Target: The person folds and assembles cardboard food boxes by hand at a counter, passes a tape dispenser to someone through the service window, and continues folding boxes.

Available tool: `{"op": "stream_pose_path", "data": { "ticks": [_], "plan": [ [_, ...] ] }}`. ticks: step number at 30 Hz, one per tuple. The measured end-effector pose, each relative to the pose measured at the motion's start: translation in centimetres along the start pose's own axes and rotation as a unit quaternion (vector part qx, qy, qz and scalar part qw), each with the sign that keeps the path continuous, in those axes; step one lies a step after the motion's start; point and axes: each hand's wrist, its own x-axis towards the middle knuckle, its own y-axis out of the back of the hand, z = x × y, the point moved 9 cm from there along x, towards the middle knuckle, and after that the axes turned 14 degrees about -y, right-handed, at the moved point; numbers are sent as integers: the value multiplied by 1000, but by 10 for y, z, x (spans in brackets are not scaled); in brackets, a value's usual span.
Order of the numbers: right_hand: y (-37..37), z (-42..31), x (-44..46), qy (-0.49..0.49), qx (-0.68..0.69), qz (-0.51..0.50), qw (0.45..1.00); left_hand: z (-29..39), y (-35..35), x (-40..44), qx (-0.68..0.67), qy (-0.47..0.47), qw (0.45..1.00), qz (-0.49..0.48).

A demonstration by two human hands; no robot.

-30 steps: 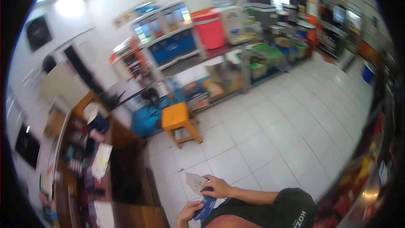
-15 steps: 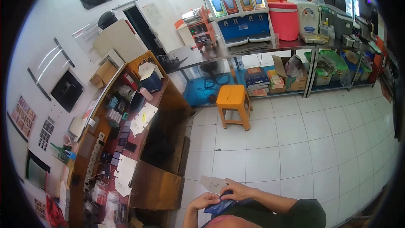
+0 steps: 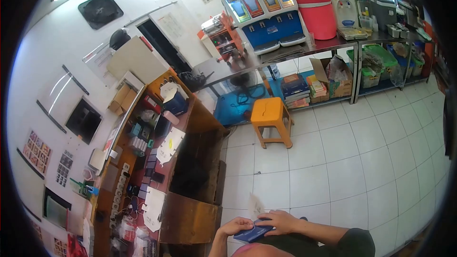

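Low in the view, close to my body, both hands meet at a flat blue piece (image 3: 253, 234) with a pointed lower edge; whether it is plastic or cloth I cannot tell. My left hand (image 3: 236, 227) pinches its upper left edge with closed fingers. From the other side, my right hand (image 3: 279, 222) lies over its upper right part, fingers curled on it. A pale printed card (image 3: 256, 205) stands up just beyond my right fingers. Its lower end is hidden, so how it is held does not show.
An orange plastic stool (image 3: 271, 114) stands on the tiled floor ahead. To the left runs a wooden desk (image 3: 190, 214) bearing phones, cables and pale sheets (image 3: 153, 208). Along the back, a metal counter (image 3: 285, 53) carries a drink dispenser (image 3: 273, 31) and a red cooler (image 3: 317, 18).
The card has swung from lying leftward to standing more upright. My hands have shifted slightly on the blue piece, whose face now shows flatter. The head view has tilted and turned a little.
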Motion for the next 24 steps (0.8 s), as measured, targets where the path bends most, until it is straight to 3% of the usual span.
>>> {"op": "stream_pose_path", "data": {
  "ticks": [3, 6, 8, 14, 17, 18, 20, 22, 24],
  "plan": [
    [5, 3, 4, 5, -2, -13, 1000, 4, 0, 12, 10, 10, 1000, -17],
    [6, 23, 7, -54, 31, -41, 997, 21, 2, 13, 8, 18, 999, 38],
    [18, 36, 8, -68, 41, 11, 997, 57, 8, 4, -47, -32, 987, 149],
    [30, 69, 16, -204, 100, 42, 973, 49, 63, -21, 61, -187, 942, 271],
    [25, 70, 27, -226, 92, -10, 970, 52, 60, -20, 62, -244, 925, 285],
    [27, 64, 31, -208, 50, -20, 977, 58, 57, -15, 58, -251, 923, 287],
    [24, 53, 40, -144, 45, -44, 988, 96, 22, 0, 264, -328, 889, 180],
    [28, 44, 47, -129, 28, -34, 991, 103, 10, 9, 328, -324, 866, 195],
    [37, 39, 50, -112, 15, -21, 993, 83, 41, 13, 267, -255, 866, 336]
  ]
}}
